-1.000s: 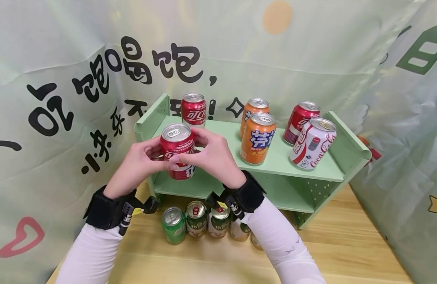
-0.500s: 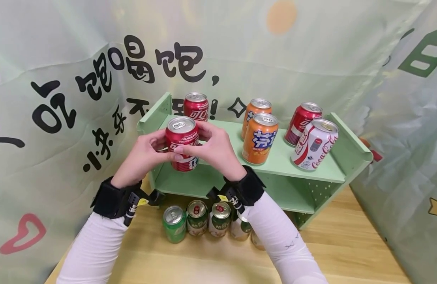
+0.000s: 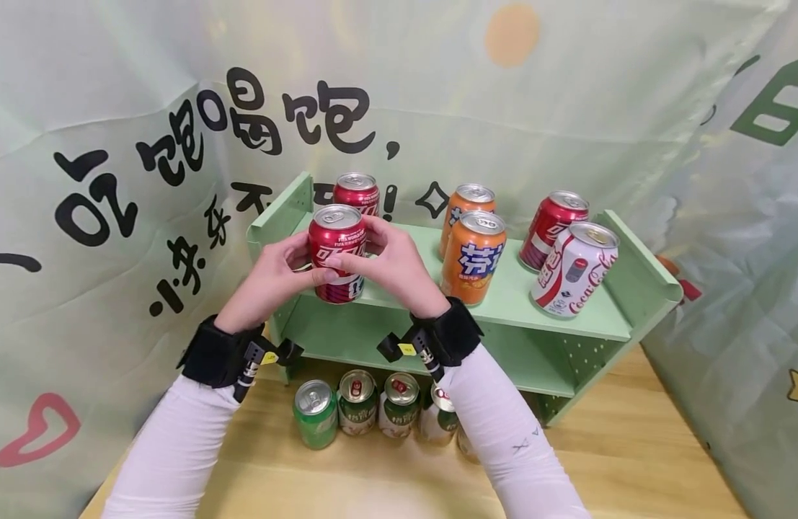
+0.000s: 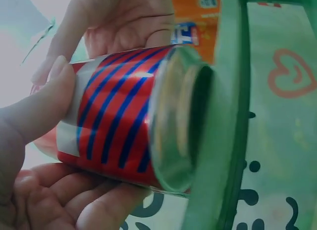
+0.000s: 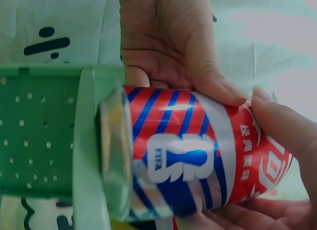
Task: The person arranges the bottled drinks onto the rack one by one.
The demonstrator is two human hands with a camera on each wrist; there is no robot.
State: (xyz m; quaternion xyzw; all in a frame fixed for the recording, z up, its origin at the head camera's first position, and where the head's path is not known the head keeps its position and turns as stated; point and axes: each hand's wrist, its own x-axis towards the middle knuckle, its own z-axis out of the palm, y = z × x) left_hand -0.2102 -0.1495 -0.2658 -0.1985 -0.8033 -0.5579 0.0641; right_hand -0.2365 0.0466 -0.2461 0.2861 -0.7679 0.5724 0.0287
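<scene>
Has red can [image 3: 329, 236] clamped between left hand [image 3: 275, 277] and right hand [image 3: 399, 267], at front edge of top shelf [image 3: 522, 297]. Brings it closer in than one second ago; appears nearly ready for setting down.

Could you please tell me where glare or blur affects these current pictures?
Head: mostly clear, pale bright patch low on the table; left wrist: hazy, upper-left corner washed out, shelf edge soft; right wrist: backdrop overexposed at upper right, highlight streak on the red can, its FIFA print readable.
</scene>
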